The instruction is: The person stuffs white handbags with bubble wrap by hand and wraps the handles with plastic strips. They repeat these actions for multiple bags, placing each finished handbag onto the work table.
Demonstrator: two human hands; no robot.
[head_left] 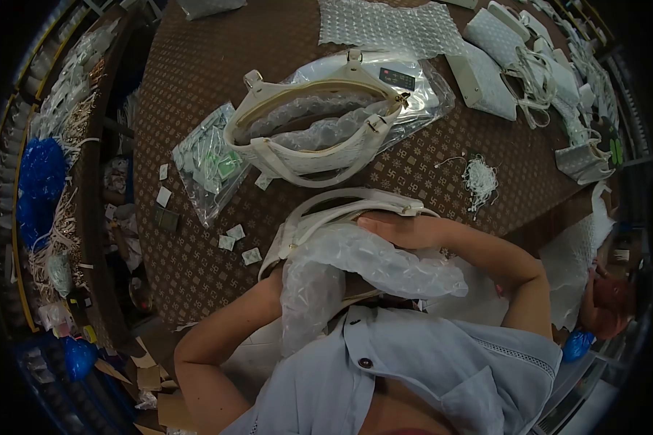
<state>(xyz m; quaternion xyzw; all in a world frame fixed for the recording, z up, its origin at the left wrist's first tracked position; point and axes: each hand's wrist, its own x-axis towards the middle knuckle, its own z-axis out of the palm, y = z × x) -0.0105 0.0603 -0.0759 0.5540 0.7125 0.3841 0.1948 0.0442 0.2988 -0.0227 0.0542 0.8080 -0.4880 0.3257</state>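
Note:
A white handbag (310,222) rests at the near edge of the table, close to my body, its handle arching away from me. Clear bubble wrap (374,259) bulges out of its opening toward my shirt. My right hand (393,228) lies over the bag's far rim below the handle, gripping it; some fingers are hidden. At the bag's left side my left forearm (228,322) goes behind the bubble wrap, and that hand is hidden. Just beyond stands a second white handbag (308,156), upright and unzipped, with bubble wrap inside.
Left of the second bag lies a clear plastic pouch of small packets (209,163). Several small white squares (236,232) are scattered nearby. White strings (480,183) lie in a heap at right. Flat bubble wrap (388,27) and more white bags (486,83) occupy the far side.

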